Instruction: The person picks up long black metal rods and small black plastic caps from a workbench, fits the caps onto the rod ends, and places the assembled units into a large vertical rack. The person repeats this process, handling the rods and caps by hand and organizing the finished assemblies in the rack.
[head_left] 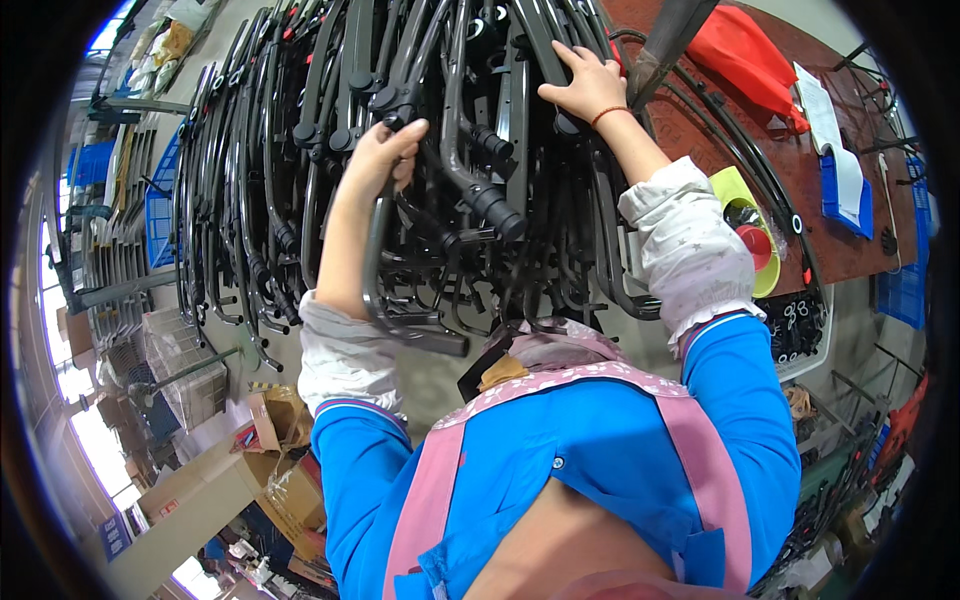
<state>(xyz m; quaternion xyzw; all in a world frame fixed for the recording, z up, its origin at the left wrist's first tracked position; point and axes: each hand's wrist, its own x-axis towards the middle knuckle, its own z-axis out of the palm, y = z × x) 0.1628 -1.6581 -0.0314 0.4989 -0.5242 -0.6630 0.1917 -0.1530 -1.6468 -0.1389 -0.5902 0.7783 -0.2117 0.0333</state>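
Folded black metal tube frames with plastic joints hang or stand in a dense row in front of me. My left hand [384, 156] is closed around part of one tube frame [374, 262], just below its round joint. That frame's bent lower end reaches down past my left forearm. My right hand [588, 88] has its fingers spread and rests against a flat black bar [540, 45] in the same row. Thick black end caps [495, 208] jut out between my hands. The crowding of the tubes hides where each frame is supported.
At right a red-brown table [740, 130] carries a red bag [745, 60], papers, a blue tray [845, 195] and curved black tubes. A yellow container [738, 190] and a white bin [822, 345] of small black parts sit near its edge. More frames [235, 170] stand left; cardboard boxes [275, 420] lie lower left.
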